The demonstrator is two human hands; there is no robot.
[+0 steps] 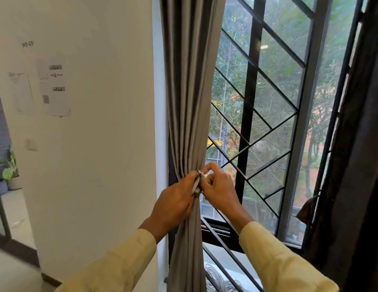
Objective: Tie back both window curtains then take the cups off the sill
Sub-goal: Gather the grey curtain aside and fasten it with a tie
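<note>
Gathering the grey curtain (190, 102) into a tight bundle at the window's left edge, the left hand (173, 201) grips the folds so they cannot spread while the band is fastened. Its fingers (189, 179) are clenched round the cloth and the tie band (197, 183) together. The right hand (219, 190) pinches the band's free end just beside the left, placed to close it. The dark curtain (356, 165) hangs at the right; whether it is tied cannot be told. No cups are visible, and the sill (232, 258) shows only in part. Judged: the grey curtain's tie-back is under way.
</note>
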